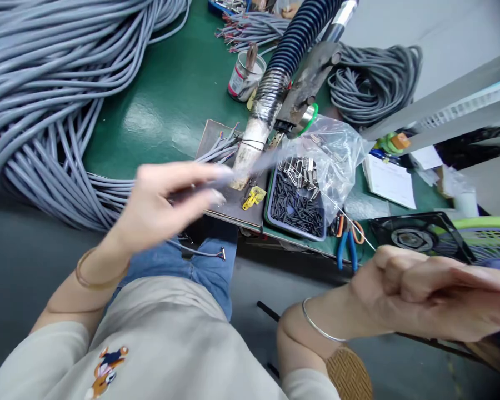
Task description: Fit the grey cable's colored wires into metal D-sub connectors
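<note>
My left hand (162, 205), smeared by motion, is closed in a pinch in front of the bench edge. Between its thumb and forefinger runs a grey cable, and a blurred grey streak (266, 160) stretches from the fingertips toward the plastic bag. At the far right my right hand (433, 294) is curled into a fist. A thin silvery wire (354, 223) runs taut from the parts tray (270, 206) area to its fingers. The tray holds small black sleeves (295, 208) and metal connectors (300, 171). On my lap lies a cable end with a connector (221, 254).
A big bundle of grey cables (58, 83) covers the left bench. A ribbed black hose (300, 41) hangs over the middle, beside a green-rimmed spool (310, 121). Pliers (347, 247), a yellow clip (253, 198), a black fan (416, 238) and a jar (244, 80) lie around.
</note>
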`<state>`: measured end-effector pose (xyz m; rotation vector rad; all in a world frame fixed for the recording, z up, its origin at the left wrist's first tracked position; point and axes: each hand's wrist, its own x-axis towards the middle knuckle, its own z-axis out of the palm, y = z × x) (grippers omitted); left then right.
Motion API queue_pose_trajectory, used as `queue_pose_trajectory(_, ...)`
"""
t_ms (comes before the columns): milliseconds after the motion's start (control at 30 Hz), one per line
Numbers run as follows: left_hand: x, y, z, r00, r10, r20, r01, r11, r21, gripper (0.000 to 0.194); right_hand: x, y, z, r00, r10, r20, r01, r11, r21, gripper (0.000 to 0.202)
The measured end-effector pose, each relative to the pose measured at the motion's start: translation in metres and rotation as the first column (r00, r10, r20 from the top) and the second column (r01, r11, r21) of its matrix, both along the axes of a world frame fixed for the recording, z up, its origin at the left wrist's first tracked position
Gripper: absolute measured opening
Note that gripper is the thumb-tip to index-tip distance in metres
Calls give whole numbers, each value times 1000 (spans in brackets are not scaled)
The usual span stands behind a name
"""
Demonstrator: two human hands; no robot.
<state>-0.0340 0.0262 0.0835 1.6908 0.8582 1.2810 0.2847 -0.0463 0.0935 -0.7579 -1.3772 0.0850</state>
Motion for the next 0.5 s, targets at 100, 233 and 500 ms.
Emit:
queue_pose_trajectory(100, 35, -35, 6, 770, -638, -3, 638, 770, 4, 24, -24, 12, 3, 982, -191, -3, 188, 966, 179, 21)
queue_pose_trajectory(233, 63, -54, -44, 655, -744, 132, 750, 618, -235, 17, -41, 6, -4, 877, -438, 198, 426, 899, 98, 22)
queue_pose_trajectory(500, 51, -44, -86, 935, 264, 236, -82, 810, -581, 26, -56, -14, -59, 818, -116, 564, 307, 917, -255, 24)
